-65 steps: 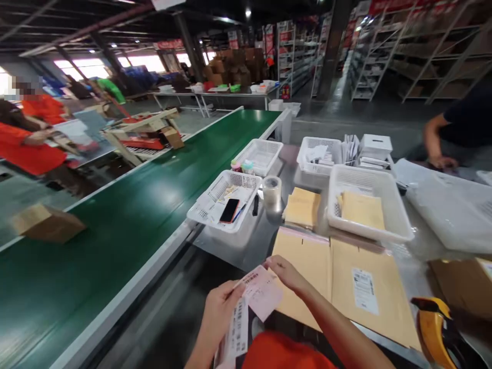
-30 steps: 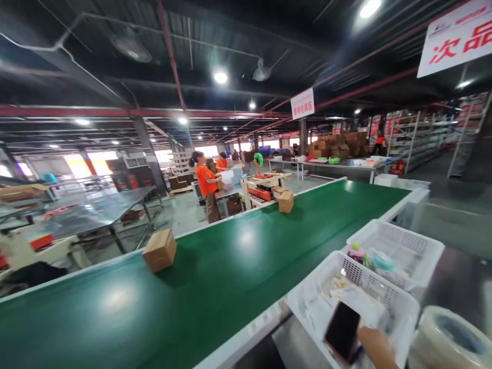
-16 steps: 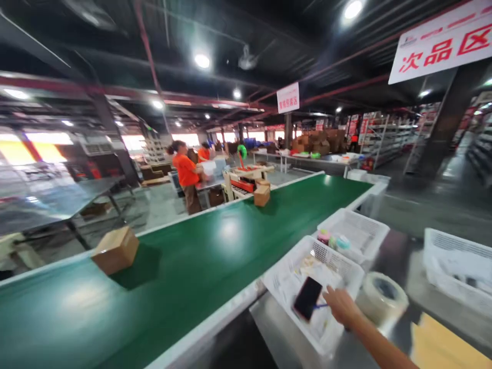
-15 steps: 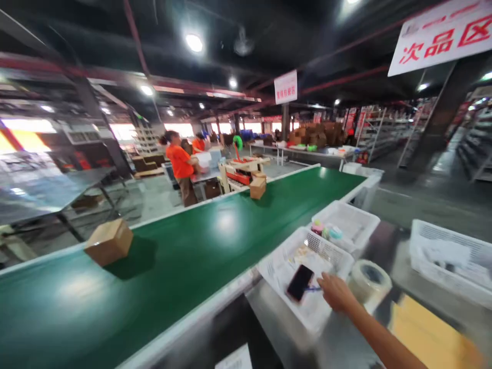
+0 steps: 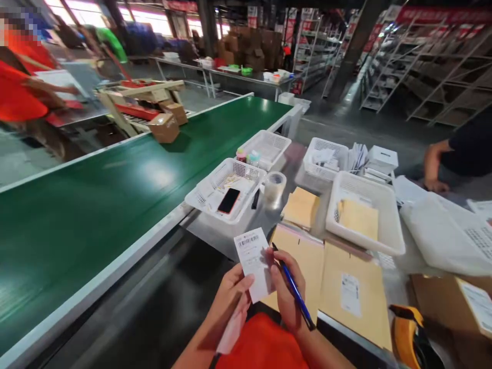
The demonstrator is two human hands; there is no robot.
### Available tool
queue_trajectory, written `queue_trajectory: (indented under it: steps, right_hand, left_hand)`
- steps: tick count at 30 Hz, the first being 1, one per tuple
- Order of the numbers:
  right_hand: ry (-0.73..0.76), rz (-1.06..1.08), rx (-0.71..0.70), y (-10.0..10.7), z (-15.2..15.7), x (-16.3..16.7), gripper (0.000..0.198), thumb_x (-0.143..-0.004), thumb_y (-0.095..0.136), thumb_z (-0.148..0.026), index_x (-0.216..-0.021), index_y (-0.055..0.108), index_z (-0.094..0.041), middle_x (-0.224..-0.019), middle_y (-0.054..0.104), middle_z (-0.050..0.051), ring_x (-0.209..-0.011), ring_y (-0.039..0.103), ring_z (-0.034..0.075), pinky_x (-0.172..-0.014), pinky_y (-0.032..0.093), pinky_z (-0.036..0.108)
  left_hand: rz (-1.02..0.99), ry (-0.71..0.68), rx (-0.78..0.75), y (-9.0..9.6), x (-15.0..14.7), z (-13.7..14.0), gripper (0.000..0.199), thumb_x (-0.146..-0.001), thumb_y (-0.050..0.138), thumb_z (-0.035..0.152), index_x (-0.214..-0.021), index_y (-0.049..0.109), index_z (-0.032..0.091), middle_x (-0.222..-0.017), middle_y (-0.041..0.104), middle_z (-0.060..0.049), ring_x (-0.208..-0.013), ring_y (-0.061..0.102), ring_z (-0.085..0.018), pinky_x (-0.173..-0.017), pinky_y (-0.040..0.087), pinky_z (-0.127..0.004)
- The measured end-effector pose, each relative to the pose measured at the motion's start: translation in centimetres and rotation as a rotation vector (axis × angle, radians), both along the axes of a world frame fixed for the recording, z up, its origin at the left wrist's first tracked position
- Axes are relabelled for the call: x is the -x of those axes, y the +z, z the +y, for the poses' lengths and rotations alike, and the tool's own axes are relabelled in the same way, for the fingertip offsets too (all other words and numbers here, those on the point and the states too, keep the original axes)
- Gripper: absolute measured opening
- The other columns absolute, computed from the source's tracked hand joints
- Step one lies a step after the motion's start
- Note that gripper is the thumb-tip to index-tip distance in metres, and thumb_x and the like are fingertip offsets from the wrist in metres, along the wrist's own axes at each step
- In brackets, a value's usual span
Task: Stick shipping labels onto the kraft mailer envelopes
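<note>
My left hand (image 5: 230, 297) holds a white barcode label (image 5: 254, 262) upright, with more slips hanging under the palm. My right hand (image 5: 286, 292) grips a blue pen (image 5: 295, 291), its tip against the label's right edge. Both hands hover at the near edge of the metal table (image 5: 246, 233), over a brown padded envelope (image 5: 303, 261). A second envelope with a shipping label (image 5: 355, 292) lies to the right.
A white basket (image 5: 207, 197) holding a phone (image 5: 229, 200) sits ahead, with a tape roll (image 5: 275, 185) beside it. More baskets (image 5: 365, 241) stand behind. The green conveyor (image 5: 96, 205) carries a cardboard box (image 5: 164, 127). Another person's arm (image 5: 436, 161) rests at the right. A yellow tape gun (image 5: 407, 333) lies near.
My right hand reached into the basket beside the phone, then came back holding the blue pen. My view dropped from the hall to my hands and the label.
</note>
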State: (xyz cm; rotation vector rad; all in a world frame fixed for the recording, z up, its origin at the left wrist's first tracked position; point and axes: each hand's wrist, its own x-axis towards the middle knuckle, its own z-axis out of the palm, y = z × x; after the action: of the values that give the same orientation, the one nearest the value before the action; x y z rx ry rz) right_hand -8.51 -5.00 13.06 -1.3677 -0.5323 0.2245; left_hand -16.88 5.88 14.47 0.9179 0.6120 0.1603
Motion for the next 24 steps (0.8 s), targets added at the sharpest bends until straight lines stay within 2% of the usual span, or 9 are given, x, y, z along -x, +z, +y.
queue_trajectory:
  steps: [3,6,9,12,14,16,20,22,24]
  right_hand:
    - [-0.121,-0.115,-0.017,0.2,-1.1,-0.4,0.022,-0.094,0.055,-0.019,-0.113,0.061,-0.028,-0.115,0.065,0.005,-0.111,0.063,0.017,-0.093,0.055,0.031]
    - [-0.108,-0.316,0.071,0.3,-2.4,-0.9,0.031,-0.092,0.055,-0.012,-0.117,0.059,-0.03,-0.119,0.063,0.003,-0.113,0.062,0.015,-0.094,0.052,0.029]
    - [-0.167,-0.488,0.112,1.2,-3.9,-1.6,0.029,-0.092,0.053,-0.012,-0.114,0.06,-0.03,-0.115,0.066,0.001,-0.114,0.06,0.015,-0.109,0.04,0.034]
    - [-0.135,-0.324,-0.002,2.7,-5.1,-1.9,0.019,-0.098,0.049,-0.022,-0.112,0.061,-0.028,-0.103,0.067,0.002,-0.103,0.062,0.015,-0.099,0.045,0.033]
    - [0.053,-0.14,-0.095,3.3,-5.5,-1.9,0.02,-0.1,0.045,-0.035,-0.103,0.063,-0.025,-0.085,0.063,0.003,-0.082,0.063,0.015,-0.076,0.05,0.03]
    - [0.198,-0.059,-0.102,3.2,-5.3,-1.6,0.029,-0.1,0.044,-0.042,-0.092,0.063,-0.022,-0.071,0.057,0.001,-0.066,0.057,0.014,-0.063,0.047,0.028]
    - [0.136,0.018,-0.022,1.8,-4.6,-1.2,0.029,-0.099,0.045,-0.046,-0.086,0.053,-0.021,-0.062,0.049,-0.002,-0.054,0.046,0.011,-0.052,0.038,0.025]
    - [0.117,0.053,-0.038,1.2,-4.6,-1.1,0.033,-0.1,0.042,-0.049,-0.082,0.047,-0.021,-0.058,0.043,-0.004,-0.051,0.04,0.011,-0.049,0.034,0.024]
    - [0.13,0.046,-0.042,0.9,-4.8,-1.1,0.034,-0.101,0.039,-0.05,-0.082,0.045,-0.021,-0.057,0.039,-0.005,-0.05,0.037,0.01,-0.048,0.033,0.024]
  left_hand:
    - [-0.043,-0.118,0.077,0.1,-1.2,-2.0,0.063,-0.058,0.082,0.061,-0.092,0.057,0.014,-0.04,0.049,0.005,-0.025,0.024,-0.003,-0.033,0.025,-0.018]
    - [0.024,-0.213,-0.015,-0.2,-2.0,-3.4,0.067,-0.056,0.077,0.074,-0.076,0.05,0.016,-0.033,0.038,0.007,-0.025,0.026,-0.005,-0.034,0.028,-0.019]
    - [0.053,-0.239,-0.021,-0.9,-2.4,-3.9,0.072,-0.058,0.071,0.081,-0.081,0.051,0.015,-0.029,0.035,0.007,-0.025,0.025,-0.006,-0.035,0.031,-0.02]
    - [-0.017,-0.248,0.084,-1.8,-2.1,-4.0,0.07,-0.063,0.073,0.072,-0.094,0.053,0.013,-0.026,0.034,0.007,-0.023,0.022,-0.007,-0.035,0.032,-0.021]
    - [-0.041,-0.245,0.145,-1.9,-1.8,-4.2,0.063,-0.067,0.074,0.066,-0.097,0.053,0.014,-0.028,0.036,0.008,-0.023,0.023,-0.008,-0.034,0.031,-0.021]
    - [-0.051,-0.26,0.198,-1.7,-1.5,-4.7,0.051,-0.074,0.074,0.058,-0.093,0.052,0.017,-0.031,0.036,0.009,-0.025,0.024,-0.006,-0.034,0.032,-0.02]
    - [-0.18,-0.314,0.304,-1.5,-0.8,-5.4,0.025,-0.084,0.068,0.033,-0.099,0.054,0.018,-0.041,0.043,0.009,-0.029,0.028,-0.004,-0.039,0.034,-0.018]
    - [-0.226,-0.292,0.338,-1.6,-0.7,-5.6,0.029,-0.085,0.065,0.024,-0.111,0.054,0.019,-0.055,0.055,0.007,-0.032,0.029,-0.002,-0.041,0.034,-0.018]
    - [-0.187,-0.279,0.334,-1.5,-0.7,-5.8,0.035,-0.083,0.069,0.031,-0.111,0.053,0.019,-0.065,0.062,0.005,-0.031,0.029,-0.001,-0.04,0.032,-0.019]
